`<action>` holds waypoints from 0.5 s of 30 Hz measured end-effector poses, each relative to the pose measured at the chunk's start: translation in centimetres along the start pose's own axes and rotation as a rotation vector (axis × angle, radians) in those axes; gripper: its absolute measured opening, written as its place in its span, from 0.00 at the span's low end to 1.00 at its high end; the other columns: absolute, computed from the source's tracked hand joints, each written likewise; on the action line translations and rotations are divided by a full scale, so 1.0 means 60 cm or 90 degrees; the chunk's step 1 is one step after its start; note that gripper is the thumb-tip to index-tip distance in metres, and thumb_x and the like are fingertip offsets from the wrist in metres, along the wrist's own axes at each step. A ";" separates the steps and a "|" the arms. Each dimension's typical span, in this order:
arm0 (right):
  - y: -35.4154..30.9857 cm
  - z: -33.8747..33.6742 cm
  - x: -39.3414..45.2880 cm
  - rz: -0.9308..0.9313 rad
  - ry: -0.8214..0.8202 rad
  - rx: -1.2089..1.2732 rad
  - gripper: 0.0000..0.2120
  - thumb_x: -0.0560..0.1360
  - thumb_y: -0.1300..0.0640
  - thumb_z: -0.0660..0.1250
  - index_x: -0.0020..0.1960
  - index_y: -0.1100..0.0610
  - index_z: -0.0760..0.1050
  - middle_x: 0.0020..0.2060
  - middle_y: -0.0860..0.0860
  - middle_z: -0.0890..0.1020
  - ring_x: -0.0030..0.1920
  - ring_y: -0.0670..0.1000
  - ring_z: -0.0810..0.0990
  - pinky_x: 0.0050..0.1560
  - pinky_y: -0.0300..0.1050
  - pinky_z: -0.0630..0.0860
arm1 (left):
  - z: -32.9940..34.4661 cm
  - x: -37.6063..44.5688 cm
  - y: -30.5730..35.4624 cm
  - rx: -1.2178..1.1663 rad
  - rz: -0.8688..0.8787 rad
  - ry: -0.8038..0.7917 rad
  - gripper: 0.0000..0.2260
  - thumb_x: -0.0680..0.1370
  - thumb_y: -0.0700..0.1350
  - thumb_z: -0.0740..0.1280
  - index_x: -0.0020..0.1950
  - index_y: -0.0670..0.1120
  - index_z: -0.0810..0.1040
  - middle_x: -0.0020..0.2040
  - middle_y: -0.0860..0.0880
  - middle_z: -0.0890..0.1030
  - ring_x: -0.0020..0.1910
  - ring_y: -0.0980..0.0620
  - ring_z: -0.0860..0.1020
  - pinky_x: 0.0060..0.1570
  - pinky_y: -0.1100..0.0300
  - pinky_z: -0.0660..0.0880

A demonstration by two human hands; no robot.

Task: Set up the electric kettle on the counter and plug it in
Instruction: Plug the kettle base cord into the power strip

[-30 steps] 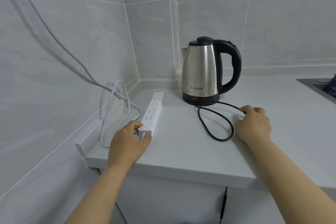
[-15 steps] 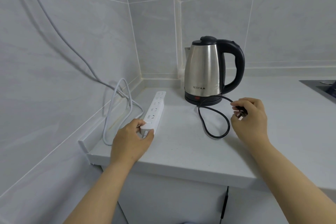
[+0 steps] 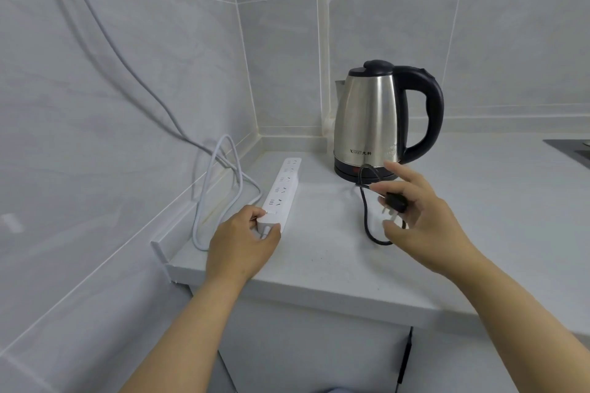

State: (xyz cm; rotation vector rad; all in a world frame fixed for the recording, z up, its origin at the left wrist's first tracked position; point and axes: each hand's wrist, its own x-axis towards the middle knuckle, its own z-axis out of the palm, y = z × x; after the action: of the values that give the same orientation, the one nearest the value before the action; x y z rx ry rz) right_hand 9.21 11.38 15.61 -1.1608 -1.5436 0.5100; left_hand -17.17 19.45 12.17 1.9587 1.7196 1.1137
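Observation:
A steel electric kettle (image 3: 372,120) with a black handle and lid stands on its black base in the corner of the white counter (image 3: 335,252). Its black cord (image 3: 367,217) loops over the counter. My right hand (image 3: 421,223) holds the black plug (image 3: 396,202) lifted above the counter, prongs pointing left and down. A white power strip (image 3: 282,191) lies to the left of the kettle. My left hand (image 3: 242,242) grips its near end and holds it against the counter.
The strip's white cable (image 3: 220,188) coils by the left wall and runs up the tiles. A dark sink edge (image 3: 571,150) shows at the far right. Tiled walls close the corner behind the kettle. The counter's front edge is near my forearms.
My right hand has picked the plug up off the counter and carried it left, toward the power strip. The left hand has stayed on the strip's end.

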 end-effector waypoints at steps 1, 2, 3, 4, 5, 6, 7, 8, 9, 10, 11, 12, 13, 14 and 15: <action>-0.008 -0.001 0.002 -0.002 -0.037 -0.005 0.28 0.69 0.77 0.66 0.58 0.48 0.77 0.71 0.40 0.64 0.58 0.42 0.78 0.58 0.30 0.72 | 0.000 0.000 0.000 0.002 0.001 0.001 0.14 0.72 0.53 0.71 0.55 0.53 0.76 0.56 0.55 0.82 0.52 0.59 0.80 0.50 0.57 0.79; -0.016 -0.002 0.005 -0.006 -0.072 -0.013 0.27 0.69 0.76 0.66 0.59 0.50 0.77 0.71 0.40 0.63 0.59 0.42 0.78 0.59 0.30 0.71 | 0.000 0.000 -0.001 0.005 0.002 0.002 0.14 0.72 0.53 0.71 0.55 0.53 0.76 0.57 0.55 0.82 0.53 0.59 0.80 0.50 0.57 0.79; -0.024 -0.004 0.008 -0.008 -0.104 -0.025 0.27 0.70 0.76 0.66 0.61 0.51 0.76 0.72 0.40 0.63 0.60 0.42 0.77 0.60 0.29 0.71 | 0.001 0.000 -0.001 0.009 0.002 0.002 0.14 0.72 0.53 0.71 0.55 0.53 0.76 0.57 0.55 0.82 0.53 0.58 0.80 0.49 0.57 0.80; -0.032 -0.005 0.011 -0.009 -0.134 -0.041 0.26 0.70 0.75 0.66 0.61 0.51 0.76 0.72 0.40 0.62 0.61 0.41 0.76 0.61 0.30 0.70 | 0.000 0.000 0.000 0.012 0.000 0.003 0.13 0.72 0.53 0.71 0.55 0.53 0.76 0.57 0.55 0.82 0.53 0.58 0.80 0.49 0.57 0.80; -0.040 -0.007 0.014 -0.010 -0.160 -0.061 0.26 0.70 0.75 0.66 0.62 0.51 0.76 0.72 0.40 0.62 0.62 0.41 0.76 0.62 0.32 0.71 | 0.000 0.000 0.000 0.016 0.000 0.003 0.13 0.72 0.54 0.71 0.55 0.53 0.76 0.57 0.55 0.82 0.53 0.58 0.80 0.48 0.57 0.80; -0.047 -0.009 0.017 -0.011 -0.185 -0.080 0.26 0.71 0.74 0.67 0.62 0.51 0.76 0.71 0.40 0.63 0.61 0.42 0.76 0.63 0.35 0.71 | 0.000 0.000 0.001 0.022 0.002 0.003 0.13 0.72 0.54 0.71 0.54 0.53 0.76 0.57 0.55 0.82 0.53 0.58 0.80 0.48 0.57 0.80; -0.054 -0.011 0.020 -0.010 -0.209 -0.099 0.25 0.71 0.73 0.68 0.62 0.51 0.75 0.70 0.41 0.64 0.60 0.43 0.76 0.64 0.37 0.72 | 0.000 0.000 0.002 0.028 0.002 0.003 0.14 0.72 0.56 0.71 0.53 0.52 0.76 0.57 0.55 0.82 0.52 0.58 0.80 0.47 0.57 0.80; -0.061 -0.014 0.023 -0.007 -0.235 -0.118 0.25 0.71 0.72 0.69 0.62 0.51 0.75 0.69 0.42 0.65 0.59 0.44 0.77 0.64 0.39 0.73 | -0.001 0.000 0.003 0.035 0.002 0.004 0.14 0.72 0.57 0.71 0.53 0.52 0.76 0.56 0.56 0.82 0.52 0.57 0.80 0.46 0.57 0.80; -0.069 -0.016 0.025 -0.005 -0.263 -0.141 0.24 0.71 0.71 0.70 0.62 0.51 0.75 0.68 0.42 0.66 0.58 0.43 0.77 0.64 0.40 0.73 | -0.001 0.000 0.003 0.039 0.000 0.004 0.15 0.71 0.59 0.71 0.52 0.52 0.76 0.56 0.56 0.82 0.51 0.57 0.80 0.45 0.56 0.80; -0.077 -0.018 0.028 -0.004 -0.293 -0.171 0.23 0.71 0.69 0.71 0.62 0.50 0.76 0.67 0.41 0.67 0.59 0.42 0.76 0.63 0.39 0.74 | -0.001 0.000 0.003 0.042 -0.002 0.005 0.16 0.71 0.59 0.71 0.52 0.52 0.76 0.55 0.56 0.82 0.50 0.58 0.80 0.45 0.56 0.80; -0.084 -0.019 0.032 -0.001 -0.322 -0.201 0.22 0.71 0.68 0.72 0.61 0.50 0.77 0.66 0.41 0.69 0.59 0.40 0.75 0.62 0.38 0.74 | -0.001 0.000 0.003 0.043 -0.004 0.006 0.16 0.71 0.60 0.71 0.51 0.52 0.76 0.54 0.56 0.82 0.50 0.58 0.80 0.46 0.56 0.80; -0.093 -0.020 0.035 0.008 -0.346 -0.223 0.21 0.70 0.67 0.73 0.59 0.50 0.78 0.63 0.40 0.72 0.59 0.39 0.76 0.61 0.37 0.75 | -0.001 0.000 0.002 0.044 -0.005 0.008 0.16 0.70 0.60 0.71 0.51 0.52 0.76 0.54 0.56 0.83 0.50 0.58 0.80 0.46 0.55 0.80; -0.102 -0.021 0.039 0.022 -0.363 -0.230 0.20 0.68 0.65 0.76 0.56 0.50 0.80 0.59 0.41 0.75 0.57 0.40 0.77 0.58 0.38 0.76 | -0.001 0.000 0.001 0.045 -0.006 0.009 0.15 0.70 0.60 0.71 0.51 0.53 0.76 0.54 0.57 0.83 0.50 0.58 0.80 0.46 0.55 0.80; -0.112 -0.021 0.042 0.033 -0.371 -0.236 0.18 0.66 0.63 0.78 0.53 0.50 0.80 0.54 0.42 0.78 0.53 0.40 0.79 0.55 0.40 0.79 | -0.001 0.000 0.001 0.046 -0.005 0.011 0.15 0.71 0.60 0.71 0.51 0.52 0.76 0.53 0.57 0.83 0.50 0.58 0.80 0.46 0.56 0.80; -0.122 -0.020 0.046 0.035 -0.368 -0.260 0.17 0.63 0.58 0.80 0.49 0.48 0.80 0.48 0.43 0.80 0.49 0.41 0.81 0.50 0.42 0.80 | 0.000 0.000 0.002 0.047 -0.004 0.012 0.15 0.71 0.59 0.71 0.51 0.52 0.76 0.53 0.57 0.83 0.49 0.58 0.80 0.45 0.56 0.80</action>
State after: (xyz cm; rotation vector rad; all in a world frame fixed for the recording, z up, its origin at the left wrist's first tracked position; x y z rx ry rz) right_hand 7.55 10.28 23.28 -1.4469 -2.1902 0.6192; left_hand -17.12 19.44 12.27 1.9914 1.7999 1.0836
